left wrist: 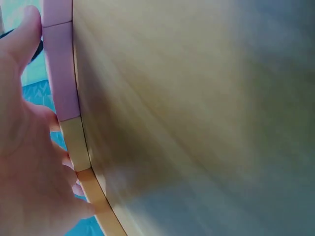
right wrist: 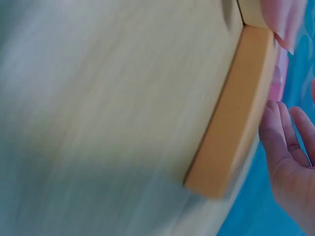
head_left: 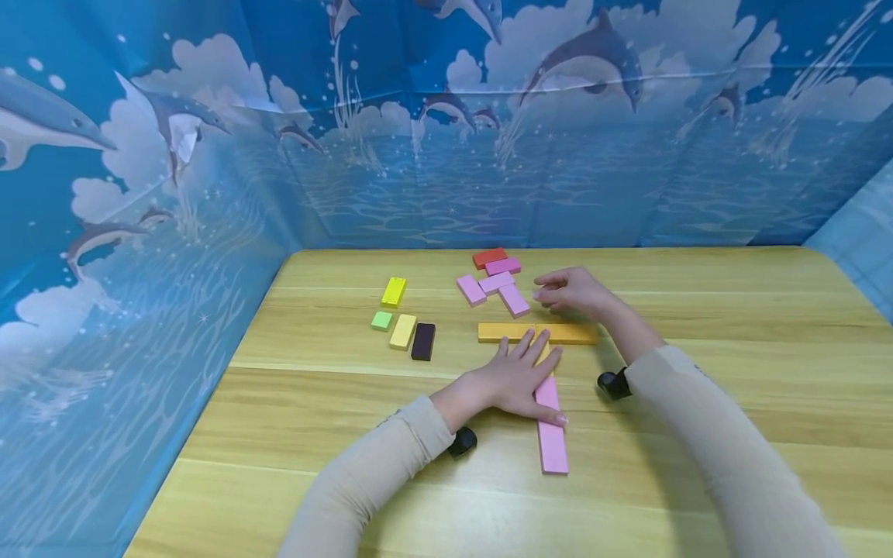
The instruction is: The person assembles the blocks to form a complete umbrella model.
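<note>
My left hand (head_left: 515,385) lies with fingers spread over a T-shaped row of flat blocks. Its fingertips reach the left orange block (head_left: 491,332), and its thumb rests on a pink block (head_left: 547,394) in the stem. A second pink block (head_left: 553,453) continues the stem toward me. Between pink and orange sits a small tan block (left wrist: 75,143), mostly covered by fingers in the head view. The right orange block (head_left: 574,334) forms the other half of the crossbar. Just beyond it hovers my right hand (head_left: 577,293), fingers slightly bent, holding nothing, beside a loose pink block (head_left: 514,300).
Near the back lie more pink blocks (head_left: 470,290), a magenta block (head_left: 502,266) and a red block (head_left: 490,257). To the left are yellow (head_left: 394,292), green (head_left: 381,320), pale yellow (head_left: 403,332) and dark brown (head_left: 423,342) blocks. A dolphin-print curtain (head_left: 446,186) borders the wooden table.
</note>
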`<state>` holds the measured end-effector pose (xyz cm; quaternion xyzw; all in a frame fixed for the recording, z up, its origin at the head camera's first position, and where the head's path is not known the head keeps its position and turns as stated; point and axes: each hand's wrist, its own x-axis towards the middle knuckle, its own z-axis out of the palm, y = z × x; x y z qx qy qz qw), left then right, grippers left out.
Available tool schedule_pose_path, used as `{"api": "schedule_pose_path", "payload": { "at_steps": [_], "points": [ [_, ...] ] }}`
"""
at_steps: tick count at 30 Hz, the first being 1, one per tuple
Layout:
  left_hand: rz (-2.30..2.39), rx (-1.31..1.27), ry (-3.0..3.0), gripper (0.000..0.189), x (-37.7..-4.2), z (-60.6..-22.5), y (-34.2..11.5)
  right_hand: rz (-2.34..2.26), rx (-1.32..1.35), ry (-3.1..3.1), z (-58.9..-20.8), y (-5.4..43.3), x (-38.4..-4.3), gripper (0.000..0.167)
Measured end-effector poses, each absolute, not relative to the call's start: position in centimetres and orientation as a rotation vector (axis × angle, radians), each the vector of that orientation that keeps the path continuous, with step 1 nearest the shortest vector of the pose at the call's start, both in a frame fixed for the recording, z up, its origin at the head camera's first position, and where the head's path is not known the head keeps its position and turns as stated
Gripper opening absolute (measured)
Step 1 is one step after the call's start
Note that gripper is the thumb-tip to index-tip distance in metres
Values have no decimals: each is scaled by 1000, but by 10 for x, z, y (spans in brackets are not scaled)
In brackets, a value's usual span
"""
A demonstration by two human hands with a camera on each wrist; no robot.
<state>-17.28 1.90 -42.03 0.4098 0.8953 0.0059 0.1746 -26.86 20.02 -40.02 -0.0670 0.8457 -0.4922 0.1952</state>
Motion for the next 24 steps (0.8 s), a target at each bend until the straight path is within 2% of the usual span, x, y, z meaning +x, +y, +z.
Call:
{"api": "schedule_pose_path", "payload": {
  "at_steps": [24],
  "points": [
    [-125,1157,2559,102,-172,-424,17,-1177,-43,2570,-414,152,-281,58]
  ]
}}
